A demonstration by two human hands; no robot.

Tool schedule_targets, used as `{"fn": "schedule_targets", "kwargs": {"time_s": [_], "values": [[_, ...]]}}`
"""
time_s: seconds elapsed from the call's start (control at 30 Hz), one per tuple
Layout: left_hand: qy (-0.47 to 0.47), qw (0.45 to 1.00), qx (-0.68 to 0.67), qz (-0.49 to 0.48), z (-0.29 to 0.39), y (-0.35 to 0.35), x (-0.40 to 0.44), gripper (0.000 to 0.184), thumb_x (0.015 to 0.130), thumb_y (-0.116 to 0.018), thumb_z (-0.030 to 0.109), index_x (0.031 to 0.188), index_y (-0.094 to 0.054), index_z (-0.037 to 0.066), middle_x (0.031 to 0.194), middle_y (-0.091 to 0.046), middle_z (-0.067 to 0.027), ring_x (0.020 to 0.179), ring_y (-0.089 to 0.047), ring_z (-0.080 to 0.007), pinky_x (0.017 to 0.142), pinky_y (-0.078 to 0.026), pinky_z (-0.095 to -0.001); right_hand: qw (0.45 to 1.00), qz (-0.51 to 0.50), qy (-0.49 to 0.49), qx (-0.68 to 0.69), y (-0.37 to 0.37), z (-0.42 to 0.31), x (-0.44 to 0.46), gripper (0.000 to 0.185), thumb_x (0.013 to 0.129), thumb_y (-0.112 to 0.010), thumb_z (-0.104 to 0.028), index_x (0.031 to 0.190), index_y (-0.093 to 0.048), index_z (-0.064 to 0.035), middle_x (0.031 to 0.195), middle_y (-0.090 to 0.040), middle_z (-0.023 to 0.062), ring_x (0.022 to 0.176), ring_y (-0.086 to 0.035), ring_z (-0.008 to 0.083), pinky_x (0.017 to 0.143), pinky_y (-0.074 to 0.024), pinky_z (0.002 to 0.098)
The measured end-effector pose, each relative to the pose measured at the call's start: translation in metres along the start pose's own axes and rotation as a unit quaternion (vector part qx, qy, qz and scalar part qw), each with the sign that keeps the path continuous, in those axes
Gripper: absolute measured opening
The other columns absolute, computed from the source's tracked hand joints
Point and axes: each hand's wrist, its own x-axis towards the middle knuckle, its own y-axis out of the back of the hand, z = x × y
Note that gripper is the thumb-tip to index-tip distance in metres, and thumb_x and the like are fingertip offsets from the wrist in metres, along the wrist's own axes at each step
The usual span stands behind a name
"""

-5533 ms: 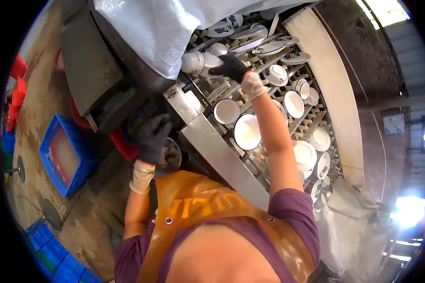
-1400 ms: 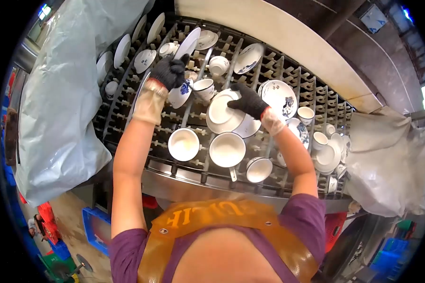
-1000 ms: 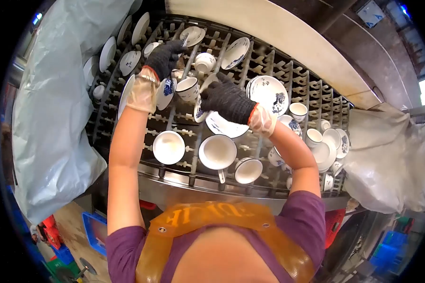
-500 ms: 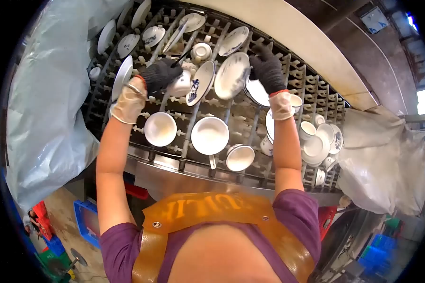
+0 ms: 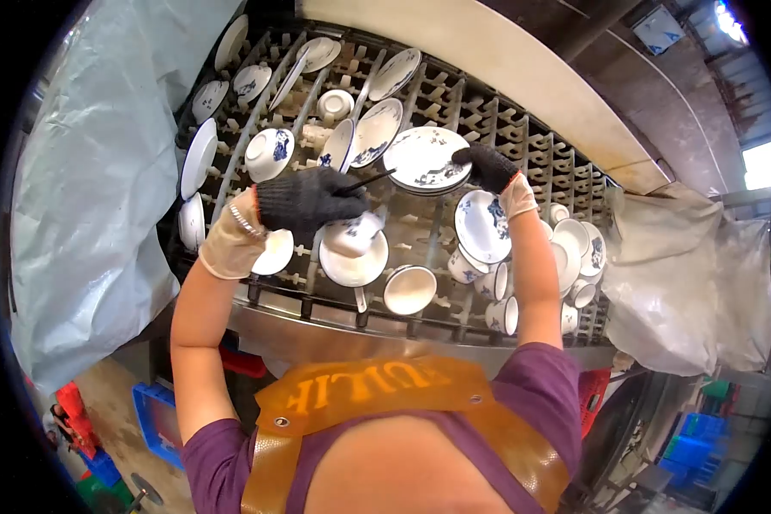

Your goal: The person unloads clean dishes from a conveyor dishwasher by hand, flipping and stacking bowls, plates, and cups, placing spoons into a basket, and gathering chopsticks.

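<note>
Left hand [image 5: 313, 201]: grip closed on one thin dark stick [image 5: 373, 180]; one patterned cup [image 5: 352, 237] sits tilted against the fingers, above one handled white bowl [image 5: 343, 267]. Right hand [image 5: 487, 168]: grip clamped on the rim of one plate stack [image 5: 427, 157], at least two plates, over the rack [image 5: 420, 224]. Just beside: one blue-patterned plate [image 5: 481, 227], three patterned cups [image 5: 500, 315] below. Apron [image 5: 377, 390]: one line of orange lettering, inverted, not fully legible.
</note>
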Motion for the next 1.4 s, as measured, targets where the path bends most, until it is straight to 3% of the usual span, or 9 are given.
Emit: {"fn": "schedule_targets", "kwargs": {"time_s": [0.13,0.2,0.27,0.37,0.6,1.0,1.17,1.23,1.4], "values": [[0.269,0.942,-0.194,-0.054,0.021,-0.002,0.061,0.023,0.087,-0.054,0.015,0.105,-0.059,0.001,0.090,-0.063,-0.0085,0.075,-0.060,-0.0160,0.069,-0.049,-0.0282,0.898,0.161,0.080,-0.401,-0.012,-0.073,0.008,0.035,0.078,-0.060,-0.029,0.088,-0.065,0.0050,0.069,-0.064,0.0153,0.061,-0.064,0.0238,0.058,-0.0507,0.0328],[-0.216,0.971,0.103,0.006,-0.039,-0.037,0.078,0.032,0.081,-0.062,0.020,0.108,-0.059,0.003,0.086,-0.064,-0.0125,0.069,-0.060,-0.0190,0.063,-0.051,-0.0304,0.849,0.214,0.095,-0.475,-0.003,-0.089,0.030,0.048,0.080,-0.060,-0.040,0.098,-0.062,0.0045,0.073,-0.065,0.0182,0.064,-0.064,0.0263,0.064,-0.0507,0.0352],[0.142,0.974,-0.169,-0.054,-0.059,-0.070,0.097,0.036,0.077,-0.063,0.014,0.111,-0.058,0.004,0.087,-0.064,-0.0155,0.071,-0.064,-0.0268,0.063,-0.052,-0.0320,0.616,0.207,0.360,-0.670,0.008,-0.087,0.030,0.056,0.082,-0.057,-0.044,0.110,-0.055,0.0048,0.077,-0.065,0.0184,0.068,-0.065,0.0272,0.068,-0.0510,0.0358],[0.224,0.970,0.032,0.084,-0.061,-0.082,0.110,0.036,0.084,-0.055,0.023,0.115,-0.056,0.006,0.096,-0.064,-0.0171,0.079,-0.064,-0.0310,0.071,-0.051,-0.0375,0.886,0.313,0.134,-0.314,-0.008,-0.109,0.010,0.056,0.082,-0.057,-0.042,0.119,-0.049,0.0003,0.084,-0.065,0.0184,0.074,-0.065,0.0292,0.071,-0.0508,0.0367],[0.130,0.991,0.013,0.001,0.030,-0.049,0.019,0.035,0.073,-0.067,0.023,0.106,-0.063,0.012,0.095,-0.064,-0.0150,0.081,-0.062,-0.0303,0.074,-0.049,-0.0378,0.834,-0.074,0.147,-0.526,0.069,0.010,-0.037,0.047,0.070,-0.075,-0.026,0.112,-0.059,-0.0099,0.103,-0.063,0.0101,0.093,-0.061,0.0214,0.084,-0.0466,0.0312],[0.167,0.963,0.124,0.173,0.034,-0.097,-0.048,0.025,0.076,-0.067,0.023,0.094,-0.063,0.007,0.076,-0.061,-0.0095,0.068,-0.062,-0.0254,0.062,-0.049,-0.0332,0.635,0.299,-0.012,-0.713,0.040,-0.044,-0.059,0.035,0.075,-0.060,-0.042,0.098,-0.066,-0.0163,0.096,-0.066,0.0104,0.089,-0.063,0.0284,0.079,-0.0479,0.0410],[0.229,0.926,0.066,0.293,-0.026,-0.075,-0.030,0.029,0.086,-0.055,0.022,0.109,-0.058,0.005,0.090,-0.063,-0.0137,0.075,-0.062,-0.0238,0.069,-0.050,-0.0311,0.808,0.206,0.260,-0.488,0.003,-0.020,-0.059,0.031,0.082,-0.060,-0.034,0.097,-0.064,-0.0061,0.072,-0.065,0.0108,0.061,-0.062,0.0192,0.062,-0.0489,0.0321],[0.137,0.863,0.345,0.342,-0.034,-0.077,-0.018,0.031,0.089,-0.052,0.020,0.114,-0.057,0.005,0.090,-0.063,-0.0160,0.081,-0.062,-0.0287,0.075,-0.048,-0.0332,0.798,0.012,0.222,-0.560,-0.032,-0.002,-0.087,0.039,0.080,-0.063,-0.039,0.101,-0.062,-0.0066,0.087,-0.067,0.0127,0.078,-0.064,0.0269,0.071,-0.0489,0.0361],[0.232,0.956,0.095,0.150,0.051,-0.100,-0.025,0.031,0.077,-0.059,0.007,0.107,-0.062,0.013,0.100,-0.061,-0.0125,0.084,-0.061,-0.0299,0.074,-0.049,-0.0363,0.825,0.034,0.098,-0.555,-0.065,0.066,-0.146,0.047,0.074,-0.066,-0.032,0.115,-0.053,-0.0124,0.095,-0.064,0.0181,0.091,-0.062,0.0324,0.080,-0.0480,0.0396]]}}
